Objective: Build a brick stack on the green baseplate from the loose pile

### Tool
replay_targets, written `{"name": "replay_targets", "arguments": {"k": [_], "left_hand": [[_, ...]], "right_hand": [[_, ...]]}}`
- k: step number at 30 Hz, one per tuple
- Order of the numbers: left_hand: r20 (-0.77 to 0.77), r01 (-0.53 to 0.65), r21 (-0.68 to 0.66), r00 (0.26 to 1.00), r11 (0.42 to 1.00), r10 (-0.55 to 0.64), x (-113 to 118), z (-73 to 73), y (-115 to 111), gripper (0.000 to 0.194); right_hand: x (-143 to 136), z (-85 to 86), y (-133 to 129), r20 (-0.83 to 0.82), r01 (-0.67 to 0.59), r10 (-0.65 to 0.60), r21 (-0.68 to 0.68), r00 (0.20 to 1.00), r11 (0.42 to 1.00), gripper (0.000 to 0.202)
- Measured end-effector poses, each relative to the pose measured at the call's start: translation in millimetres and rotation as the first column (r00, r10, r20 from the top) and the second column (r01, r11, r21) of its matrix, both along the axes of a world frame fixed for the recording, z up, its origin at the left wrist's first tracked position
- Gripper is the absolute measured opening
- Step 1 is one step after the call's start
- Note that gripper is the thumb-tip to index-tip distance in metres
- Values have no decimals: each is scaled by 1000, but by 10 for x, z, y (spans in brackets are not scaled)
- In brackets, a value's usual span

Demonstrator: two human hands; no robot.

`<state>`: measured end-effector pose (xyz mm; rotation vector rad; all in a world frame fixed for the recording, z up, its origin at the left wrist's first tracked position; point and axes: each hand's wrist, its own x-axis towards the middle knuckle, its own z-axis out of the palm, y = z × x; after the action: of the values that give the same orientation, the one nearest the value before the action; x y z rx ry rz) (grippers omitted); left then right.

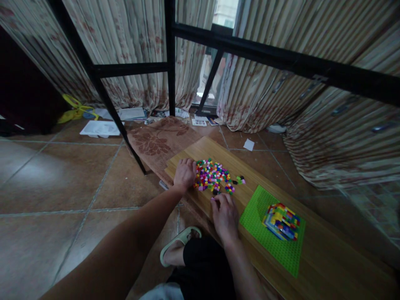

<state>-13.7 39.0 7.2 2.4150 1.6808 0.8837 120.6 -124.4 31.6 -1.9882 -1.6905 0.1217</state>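
A pile of small multicoloured toy bricks (212,173) lies spread on a wooden bench (200,150). At the pile's left edge rests my left hand (185,174), its fingers curled downward; what they hold, if anything, is hidden. Just below the pile, my right hand (226,216) is closed in a pinch, with a small pink-purple toy brick (213,199) showing at the fingertips. To the right of that hand lies a green baseplate (261,208). It bears a low, multicoloured brick structure (283,221) with red, yellow, blue and white parts.
A few loose bricks (240,180) lie between pile and baseplate. A brown patterned cloth (156,143) lies beyond the bench. Black metal frame bars (171,62) cross in front of striped curtains (134,33). A white tray (100,128) and papers (249,144) are on the tiled floor.
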Motion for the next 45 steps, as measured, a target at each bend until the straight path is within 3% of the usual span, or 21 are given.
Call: {"name": "replay_targets", "arguments": {"k": [4, 9, 12, 18, 22, 29, 33, 39, 45], "left_hand": [[-13, 19, 16, 1000, 1000, -19, -6, 2, -6, 28], [-35, 35, 11, 999, 999, -34, -12, 9, -9, 27], [-29, 29, 10, 999, 1000, -29, -12, 13, -11, 27], [-24, 31, 2, 999, 1000, -31, -13, 29, -15, 28], [-93, 61, 20, 994, 998, -59, -20, 30, -18, 27], [-16, 32, 11, 999, 999, -32, -12, 15, -12, 28], [13, 25, 12, 1000, 1000, -25, -8, 7, -11, 28], [-7, 31, 3, 999, 1000, -31, -9, 15, -10, 27], [-11, 16, 4, 1000, 1000, -16, -7, 38, -19, 28]], "right_hand": [[60, -1, 49, -14, 0, 0, 25, 1000, 1000, 14], [114, -30, 143, 88, 2, -6, 39, 996, 999, 24], [107, -43, 174, 117, -7, 5, 15, 993, 1000, 19], [40, -82, 192, 98, -69, 63, 59, 993, 996, 15], [28, -107, 233, 39, -29, 24, 119, 999, 992, 13], [38, -6, 422, 135, -58, 61, -27, 989, 998, 15], [15, 22, 490, 144, -58, 63, -41, 988, 997, 17], [-81, 41, 568, 136, 12, -4, -58, 991, 998, 15], [-191, 113, 635, 242, 83, -50, -126, 969, 989, 14]]}}
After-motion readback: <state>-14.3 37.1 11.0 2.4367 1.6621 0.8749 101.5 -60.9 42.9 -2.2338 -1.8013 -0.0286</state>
